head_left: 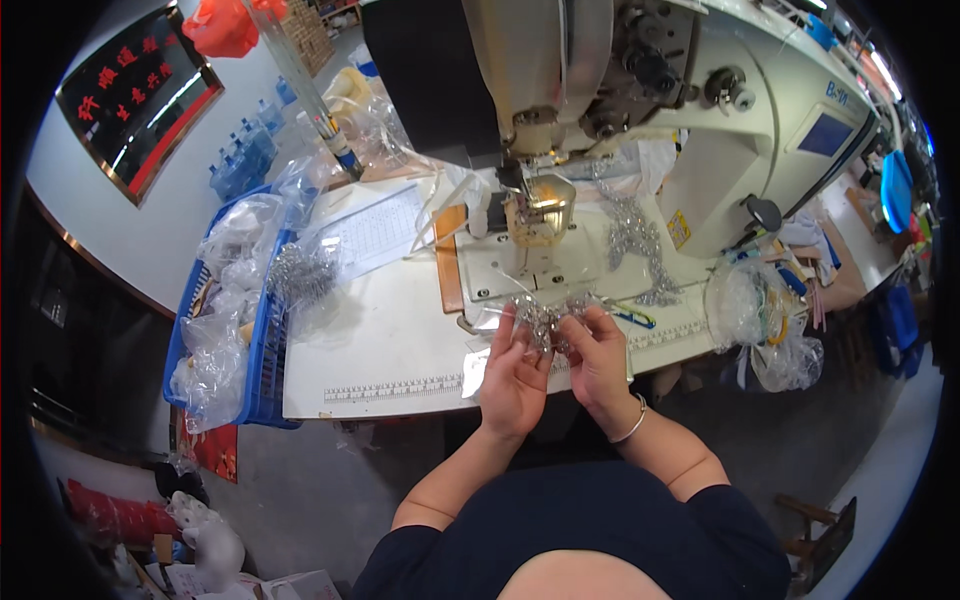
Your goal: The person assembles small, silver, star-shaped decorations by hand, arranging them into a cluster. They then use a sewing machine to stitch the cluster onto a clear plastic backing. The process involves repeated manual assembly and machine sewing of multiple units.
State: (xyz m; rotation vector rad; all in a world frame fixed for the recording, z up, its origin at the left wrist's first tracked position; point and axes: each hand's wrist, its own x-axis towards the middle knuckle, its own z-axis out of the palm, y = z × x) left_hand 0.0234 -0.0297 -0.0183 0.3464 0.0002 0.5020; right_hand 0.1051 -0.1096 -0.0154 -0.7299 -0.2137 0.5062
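Note:
A small bundle of glittering silver trim (540, 320) is held up between both hands at the front edge of the sewing table. My left hand (514, 388) is closed on its left part with thumb and fingers. On the other side, my right hand (597, 365) pinches its right part. Just beyond the hands stands a large industrial sewing machine (740, 130), its presser foot area (540, 205) lit by a lamp. More silver trim (635, 240) lies right of the needle area. The exact form of the held pieces is too fine to make out.
A silver heap (303, 272) in clear plastic lies at the table's left, beside a printed sheet (380, 230). A blue crate (262, 360) full of plastic bags stands left of the table (350, 362). Small snips (632, 316) lie near my right hand; a clear bag (770, 320) hangs at right.

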